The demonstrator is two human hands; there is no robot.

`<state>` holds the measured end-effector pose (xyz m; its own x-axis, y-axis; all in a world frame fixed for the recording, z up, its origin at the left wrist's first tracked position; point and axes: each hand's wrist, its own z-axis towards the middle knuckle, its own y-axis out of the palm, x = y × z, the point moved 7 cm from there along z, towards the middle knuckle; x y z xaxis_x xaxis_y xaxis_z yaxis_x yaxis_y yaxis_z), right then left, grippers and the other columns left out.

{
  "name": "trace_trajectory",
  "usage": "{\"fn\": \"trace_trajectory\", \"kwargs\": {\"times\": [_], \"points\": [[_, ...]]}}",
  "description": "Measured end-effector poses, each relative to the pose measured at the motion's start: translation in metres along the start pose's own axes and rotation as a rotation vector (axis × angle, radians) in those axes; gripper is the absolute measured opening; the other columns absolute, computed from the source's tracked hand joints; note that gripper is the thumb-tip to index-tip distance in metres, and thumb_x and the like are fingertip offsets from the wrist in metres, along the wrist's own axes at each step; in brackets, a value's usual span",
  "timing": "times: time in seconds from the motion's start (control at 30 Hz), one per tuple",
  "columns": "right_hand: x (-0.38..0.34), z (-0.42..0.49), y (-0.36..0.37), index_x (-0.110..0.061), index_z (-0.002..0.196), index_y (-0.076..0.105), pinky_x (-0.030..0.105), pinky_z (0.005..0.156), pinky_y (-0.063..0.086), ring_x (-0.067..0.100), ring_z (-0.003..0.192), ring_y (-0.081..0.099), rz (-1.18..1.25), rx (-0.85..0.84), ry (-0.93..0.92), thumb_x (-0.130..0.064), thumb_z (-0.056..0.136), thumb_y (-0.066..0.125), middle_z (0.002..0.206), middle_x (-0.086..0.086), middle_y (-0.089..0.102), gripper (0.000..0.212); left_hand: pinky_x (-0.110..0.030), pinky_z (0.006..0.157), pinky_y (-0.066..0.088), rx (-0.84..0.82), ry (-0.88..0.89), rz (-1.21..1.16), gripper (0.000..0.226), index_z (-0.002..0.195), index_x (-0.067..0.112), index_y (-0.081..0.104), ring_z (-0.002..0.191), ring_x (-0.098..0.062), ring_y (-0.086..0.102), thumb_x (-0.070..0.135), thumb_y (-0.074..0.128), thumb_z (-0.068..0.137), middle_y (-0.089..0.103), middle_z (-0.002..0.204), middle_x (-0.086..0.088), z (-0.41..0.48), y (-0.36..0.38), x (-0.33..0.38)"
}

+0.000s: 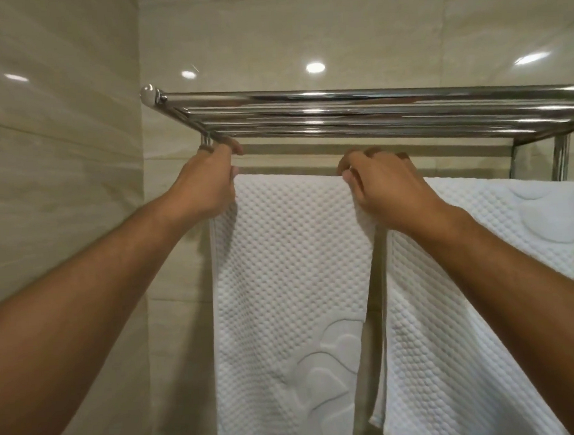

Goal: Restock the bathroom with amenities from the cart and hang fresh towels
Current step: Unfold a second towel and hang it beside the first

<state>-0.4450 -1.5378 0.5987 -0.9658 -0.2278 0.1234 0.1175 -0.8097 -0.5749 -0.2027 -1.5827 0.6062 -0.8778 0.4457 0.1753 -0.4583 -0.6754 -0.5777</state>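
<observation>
A white waffle-textured towel (pixel 291 267) hangs over the lower bar of a chrome wall rack (pixel 340 114), with an embossed pattern near its bottom. My left hand (pixel 204 185) pinches the towel's top left corner, just under the rack's shelf bars. My right hand (pixel 384 189) grips the towel's top right corner, fingers curled over the fold. A second white towel (pixel 465 291) of the same weave hangs to the right on the same bar, partly behind my right forearm.
Glossy beige tiled walls (pixel 60 162) meet in a corner just left of the rack. The rack's chrome upright (pixel 560 156) stands at the right. The shelf bars overhang both hands closely.
</observation>
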Motion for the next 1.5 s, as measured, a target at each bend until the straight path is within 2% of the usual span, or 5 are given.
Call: {"fn": "trace_trajectory", "kwargs": {"times": [0.3, 0.47, 1.0, 1.13, 1.5], "points": [[-0.002, 0.014, 0.013, -0.018, 0.105, 0.069, 0.048, 0.104, 0.041, 0.022, 0.088, 0.062, -0.202, -0.217, -0.064, -0.064, 0.102, 0.014, 0.086, 0.001, 0.067, 0.072, -0.031, 0.068, 0.047, -0.254, -0.092, 0.068, 0.02, 0.101, 0.022, 0.064, 0.1, -0.024, 0.061, 0.005, 0.056, 0.096, 0.062, 0.113, -0.004, 0.02, 0.007, 0.008], [-0.004, 0.018, 0.013, -0.028, 0.133, 0.063, 0.055, 0.114, 0.031, 0.028, 0.118, 0.059, -0.149, -0.307, -0.028, -0.066, 0.101, 0.011, 0.117, 0.004, 0.069, 0.072, -0.039, 0.077, 0.045, 0.398, -0.074, 0.125, 0.017, 0.109, 0.01, 0.063, 0.102, -0.03, 0.056, 0.02, 0.064, 0.095, 0.062, 0.11, -0.012, -0.025, -0.025, 0.013], [-0.011, -0.003, 0.003, -0.014, 0.127, 0.06, 0.056, 0.118, 0.022, 0.03, 0.117, 0.061, -0.204, -0.051, 0.177, -0.051, 0.107, 0.031, 0.12, 0.01, 0.068, 0.051, -0.029, 0.074, 0.049, 0.083, -0.654, -1.034, 0.027, 0.084, 0.009, 0.068, 0.077, -0.019, 0.064, 0.027, 0.057, 0.101, 0.072, 0.088, -0.006, -0.059, 0.031, -0.056], [-0.033, -0.066, -0.015, -0.009, 0.117, 0.061, 0.035, 0.078, 0.051, 0.022, 0.09, 0.059, 0.094, 0.427, 0.276, -0.015, 0.097, 0.059, 0.109, 0.008, 0.061, 0.02, -0.026, 0.067, 0.054, 0.078, -0.646, -1.034, 0.023, 0.096, 0.0, 0.068, 0.072, -0.019, 0.069, 0.022, 0.062, 0.099, 0.073, 0.089, -0.009, -0.024, 0.01, -0.051], [-0.012, -0.112, 0.056, -0.009, 0.072, 0.068, 0.029, 0.061, 0.049, 0.008, 0.057, 0.062, 1.065, 0.139, 0.691, -0.038, 0.096, 0.066, 0.06, -0.006, 0.069, 0.037, -0.045, 0.089, 0.058, 0.123, -0.682, -0.647, 0.042, 0.11, -0.002, 0.065, 0.091, -0.029, 0.07, 0.031, 0.076, 0.087, 0.071, 0.105, -0.013, -0.012, -0.009, -0.063]]}}
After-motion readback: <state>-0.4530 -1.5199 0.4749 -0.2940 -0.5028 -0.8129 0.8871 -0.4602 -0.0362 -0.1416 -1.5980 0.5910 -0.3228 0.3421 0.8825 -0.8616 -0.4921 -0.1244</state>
